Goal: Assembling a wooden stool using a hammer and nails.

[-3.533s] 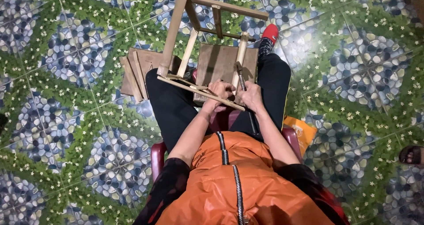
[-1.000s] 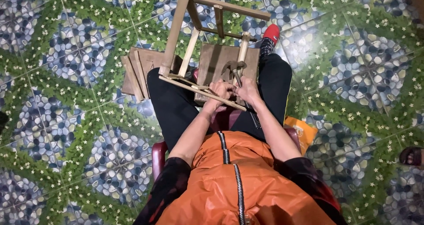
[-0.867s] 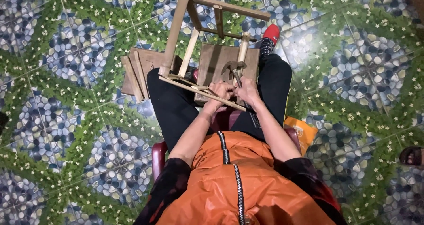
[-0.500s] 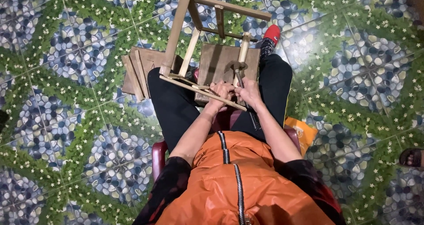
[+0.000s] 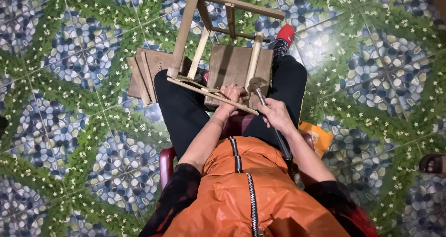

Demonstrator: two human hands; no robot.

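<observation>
A bare wooden stool frame (image 5: 204,37) lies tipped across my knees, its near rail over my lap. My left hand (image 5: 232,96) presses down on that near rail, fingers curled around it. My right hand (image 5: 275,116) grips the dark handle of a hammer (image 5: 256,85), whose metal head is raised just above the rail beside a vertical leg. Under the frame a flat brown wooden board (image 5: 234,67) rests on the floor between my legs.
Several wooden slats and boards (image 5: 144,74) are stacked on the patterned tile floor at the left. I sit on a dark red chair (image 5: 166,165). An orange packet (image 5: 320,138) lies by my right hip. Another person's sandalled foot (image 5: 432,163) shows at the right edge.
My right hand has drawn back from the rail and lifted the hammer, so its head now shows above the frame. My left hand stays on the rail.
</observation>
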